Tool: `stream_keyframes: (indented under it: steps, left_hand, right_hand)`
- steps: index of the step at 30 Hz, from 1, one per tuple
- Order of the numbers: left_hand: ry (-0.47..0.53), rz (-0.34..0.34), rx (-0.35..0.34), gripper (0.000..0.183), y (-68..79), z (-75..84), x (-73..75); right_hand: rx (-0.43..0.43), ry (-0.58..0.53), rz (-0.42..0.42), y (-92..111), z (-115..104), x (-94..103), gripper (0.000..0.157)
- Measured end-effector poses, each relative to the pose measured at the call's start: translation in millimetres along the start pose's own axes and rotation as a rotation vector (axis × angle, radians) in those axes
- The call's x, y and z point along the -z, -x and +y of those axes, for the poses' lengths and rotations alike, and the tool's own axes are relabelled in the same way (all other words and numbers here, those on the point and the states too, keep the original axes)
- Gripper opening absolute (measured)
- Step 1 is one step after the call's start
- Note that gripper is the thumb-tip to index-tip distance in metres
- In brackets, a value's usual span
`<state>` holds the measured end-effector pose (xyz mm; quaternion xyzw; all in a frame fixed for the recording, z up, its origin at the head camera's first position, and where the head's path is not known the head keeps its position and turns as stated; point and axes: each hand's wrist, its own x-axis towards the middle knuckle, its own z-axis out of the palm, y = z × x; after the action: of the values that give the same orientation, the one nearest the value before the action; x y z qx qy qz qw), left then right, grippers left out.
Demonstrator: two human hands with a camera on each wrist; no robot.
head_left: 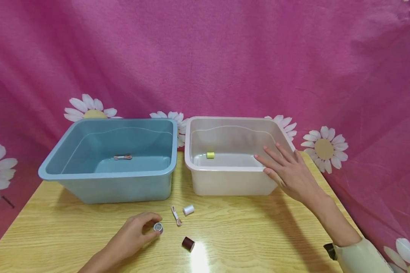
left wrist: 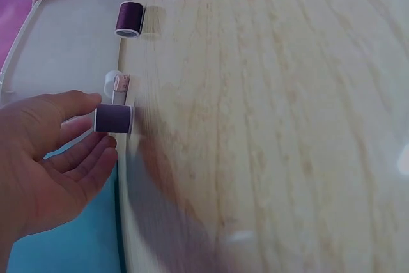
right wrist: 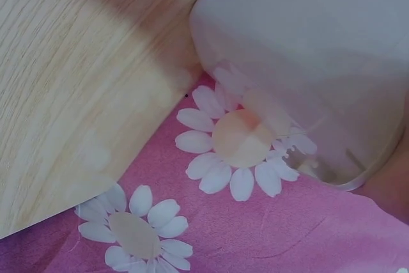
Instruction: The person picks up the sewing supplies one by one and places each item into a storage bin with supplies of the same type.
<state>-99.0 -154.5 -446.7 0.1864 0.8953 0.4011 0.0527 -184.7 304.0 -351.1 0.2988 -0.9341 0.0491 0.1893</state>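
At the left front of the table, my left hand [head_left: 133,235] has its thumb and fingers curled round a greyish-purple spool of thread [left wrist: 114,118], fingertips right at its sides. The spool's round end [head_left: 158,227] faces up in the head view. To its right lie a dark brown spool [head_left: 188,243], a white spool [head_left: 188,209] and a small pinkish bundled cord [head_left: 176,216] with a white band. My right hand [head_left: 290,172] spreads straight fingers over the front right rim of the white bin [head_left: 232,182]; only a sliver of skin shows in the right wrist view.
A blue bin [head_left: 119,189] stands left of the white one, with a bundled cord [head_left: 122,157] inside. A yellow spool [head_left: 210,155] lies in the white bin. Behind the wooden table [head_left: 232,235] hangs a pink cloth [head_left: 205,57] with white daisies.
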Motion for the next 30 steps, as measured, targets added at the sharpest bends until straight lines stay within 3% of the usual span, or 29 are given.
stream_keyframes:
  steps: [6, 18, 30]
  left_hand:
    - [0.045, -0.006, -0.008, 0.026, 1.6, -0.8, -0.9]
    - [-0.005, -0.017, -0.022, 0.025, 0.5, -4.5, -3.4]
    - [0.118, -0.063, -0.025, 0.028, 0.5, -12.4, -1.6]
  right_hand:
    - [0.007, 0.006, 0.0, 0, 1, -0.6, 0.049]
    - [0.026, 0.027, 0.011, -1, 1, -0.1, 0.048]
    - [0.013, 0.009, 0.01, 0, 1, 0.0, 0.046]
